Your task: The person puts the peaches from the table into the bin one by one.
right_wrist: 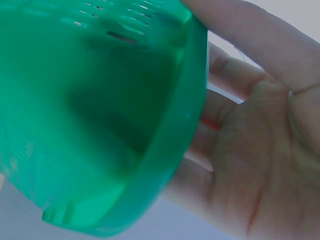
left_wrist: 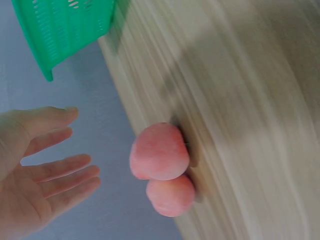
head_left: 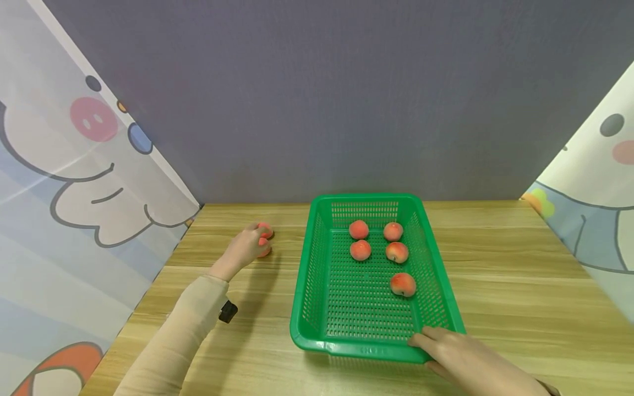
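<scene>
My left hand (head_left: 240, 253) reaches over two peaches lying on the wooden table left of the basket. The left wrist view shows its fingers relaxed and apart from the nearer-looking peach (left_wrist: 160, 150) and the other peach (left_wrist: 172, 196), which sit close together. My right hand (head_left: 458, 355) grips the near right corner of a green plastic basket (head_left: 366, 350). In the right wrist view the thumb (right_wrist: 245, 25) lies over the rim and the fingers are behind it, partly hidden. Inside the basket lie several peaches, one of them (head_left: 403, 284) nearer the right hand.
A grey panel (head_left: 366, 99) rises along the table's back edge. Cartoon-printed sheets (head_left: 54, 181) flank the wooden table (head_left: 520, 280) on the left and right. A small black block (head_left: 228, 312) shows beside the left sleeve.
</scene>
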### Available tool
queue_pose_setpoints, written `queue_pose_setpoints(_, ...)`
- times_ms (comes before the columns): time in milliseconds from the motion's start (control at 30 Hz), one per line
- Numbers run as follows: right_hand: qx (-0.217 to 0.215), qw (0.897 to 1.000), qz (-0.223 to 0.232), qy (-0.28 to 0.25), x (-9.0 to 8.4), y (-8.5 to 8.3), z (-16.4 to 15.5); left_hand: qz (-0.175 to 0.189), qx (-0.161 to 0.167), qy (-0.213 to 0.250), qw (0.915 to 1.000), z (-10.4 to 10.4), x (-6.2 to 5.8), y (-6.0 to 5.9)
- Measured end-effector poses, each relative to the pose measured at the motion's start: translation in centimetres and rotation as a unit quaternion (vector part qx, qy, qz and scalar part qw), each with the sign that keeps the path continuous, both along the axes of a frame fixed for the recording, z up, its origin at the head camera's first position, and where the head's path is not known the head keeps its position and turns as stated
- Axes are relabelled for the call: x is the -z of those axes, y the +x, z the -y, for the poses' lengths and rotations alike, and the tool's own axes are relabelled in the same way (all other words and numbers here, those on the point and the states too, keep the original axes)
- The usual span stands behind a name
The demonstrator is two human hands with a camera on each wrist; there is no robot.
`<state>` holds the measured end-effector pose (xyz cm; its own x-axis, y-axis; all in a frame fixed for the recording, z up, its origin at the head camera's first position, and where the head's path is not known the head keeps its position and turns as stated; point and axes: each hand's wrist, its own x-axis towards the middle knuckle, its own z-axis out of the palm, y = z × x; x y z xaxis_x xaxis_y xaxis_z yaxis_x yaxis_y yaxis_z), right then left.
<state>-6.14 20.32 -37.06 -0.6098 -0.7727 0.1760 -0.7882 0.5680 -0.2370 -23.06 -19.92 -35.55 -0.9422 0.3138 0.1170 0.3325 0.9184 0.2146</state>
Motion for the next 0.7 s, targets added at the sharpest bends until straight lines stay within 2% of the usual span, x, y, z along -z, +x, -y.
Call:
queue_pose_setpoints(267,0.005,1.000,0.003,0.004,0.0,0.1,0.0,-0.011,-0.004,-0.016,0.9998,0.4,1.0,-0.7)
queue_pose_setpoints(500,0.014,1.000,0.017,0.015,-0.2,0.2,0.0,0.000,-0.017,-0.020,0.9996,0.7,1.9,-1.2)
queue_pose_setpoints(700,0.019,0.999,0.027,0.020,-0.3,0.2,0.1,-0.016,-0.019,-0.011,0.9996,1.0,2.7,-1.8)
